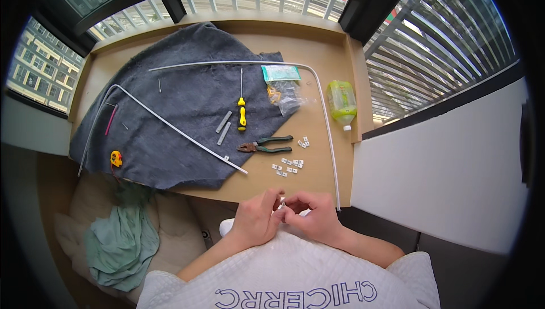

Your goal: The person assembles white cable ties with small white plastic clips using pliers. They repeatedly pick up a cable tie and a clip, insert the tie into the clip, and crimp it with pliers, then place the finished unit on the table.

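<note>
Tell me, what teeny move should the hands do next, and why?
Perhaps bring the left hand and right hand farther over the wooden tabletop: they meet around a small pale piece by the table's near edge, where it could drop.

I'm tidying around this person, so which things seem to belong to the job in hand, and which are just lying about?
Probably the job:
small pale piece between the left hand and right hand
little white squarish pieces
slim white bent rods
green-handled metal pliers
yellow-and-black screwdriver

Probably just lying about:
rumpled pale-green cloth
yellow-green plastic bottle
</note>
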